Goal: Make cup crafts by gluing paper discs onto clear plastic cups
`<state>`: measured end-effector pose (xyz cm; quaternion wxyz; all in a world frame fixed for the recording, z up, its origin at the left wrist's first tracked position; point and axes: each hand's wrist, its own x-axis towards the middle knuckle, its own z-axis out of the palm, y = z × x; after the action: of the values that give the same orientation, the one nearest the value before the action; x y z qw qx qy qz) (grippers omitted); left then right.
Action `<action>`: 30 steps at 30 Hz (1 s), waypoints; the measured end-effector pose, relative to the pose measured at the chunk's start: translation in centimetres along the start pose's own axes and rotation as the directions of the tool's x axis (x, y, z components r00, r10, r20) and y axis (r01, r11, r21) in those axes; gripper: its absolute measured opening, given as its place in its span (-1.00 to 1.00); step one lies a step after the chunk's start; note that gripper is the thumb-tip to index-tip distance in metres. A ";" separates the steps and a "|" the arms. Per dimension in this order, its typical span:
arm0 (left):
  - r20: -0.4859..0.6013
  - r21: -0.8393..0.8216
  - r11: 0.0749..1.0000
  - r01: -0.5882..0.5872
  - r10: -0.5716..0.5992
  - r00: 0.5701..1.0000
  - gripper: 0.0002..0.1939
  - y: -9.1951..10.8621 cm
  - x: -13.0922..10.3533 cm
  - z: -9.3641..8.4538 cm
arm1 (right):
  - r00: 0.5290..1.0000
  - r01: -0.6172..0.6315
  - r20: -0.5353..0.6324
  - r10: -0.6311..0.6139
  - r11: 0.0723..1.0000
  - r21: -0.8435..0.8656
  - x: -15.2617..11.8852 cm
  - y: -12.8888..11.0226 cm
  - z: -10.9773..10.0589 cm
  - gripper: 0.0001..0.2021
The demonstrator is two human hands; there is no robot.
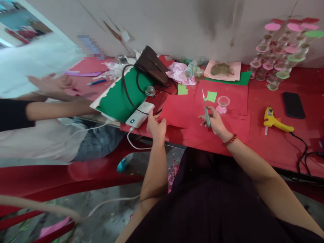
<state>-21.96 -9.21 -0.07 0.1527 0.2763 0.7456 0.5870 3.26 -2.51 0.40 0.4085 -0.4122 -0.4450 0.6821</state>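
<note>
- Here's the red tabletop (265, 145), pushed up against a grey, stained wall (182, 30).
- Over to the right hand (216, 123), beaded bracelet (230, 139) at the wrist: it's got the green-handled blade (206, 113) in its grip, metal point toward the wall, above the red paper (178, 109).
- And the left hand (157, 128)! Nothing held, thumb and fingers spread, right beside the white device (140, 114) with its cable, near the paper's left edge.
- Just beyond the right hand sits a small clear cup (223, 101), pink at its base, with a light-green paper square (211, 97) near it on the red paper.
- Out right, a yellow glue gun (278, 124) lies with its cord trailing, a black phone (293, 105) near it.
- Behind them rises a tower of clear plastic pieces (280, 55) with pink, red and green discs.
- Left of centre, a brown bag (154, 65) lies partly over a green sheet (134, 91).
- Far left, another person's blurred hands (52, 86) hover over the pink surface (87, 69), near a blue pen (97, 82).
</note>
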 end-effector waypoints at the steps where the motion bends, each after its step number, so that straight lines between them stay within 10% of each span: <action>1: 0.053 -0.087 0.990 0.111 -0.107 0.993 -0.34 0.1 0.0 0.1 | 1.000 -0.013 0.006 0.013 1.000 -0.004 0.0 0.1 0.1 -0.42; 7: 0.425 -0.187 0.881 0.436 -0.327 0.844 -0.79 0.7 0.0 -1.1 | 0.998 -0.056 0.019 0.056 0.998 -0.006 0.0 0.1 0.4 -0.50; 14: 0.088 -0.438 0.888 0.140 -0.112 0.990 -0.80 1.6 -0.8 0.8 | 0.998 0.057 0.013 -0.058 0.998 0.034 -0.8 -1.2 0.6 -0.35; 30: -0.136 -0.731 0.682 -0.030 -0.101 0.986 -0.78 5.6 -0.5 3.8 | 0.933 0.127 0.351 -0.084 0.987 -0.100 -2.2 -1.7 -0.4 -0.42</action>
<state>-18.18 -5.56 4.20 0.1992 0.1285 0.4652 0.8529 4.64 -3.96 2.33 0.3345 -0.2854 -0.5716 0.6927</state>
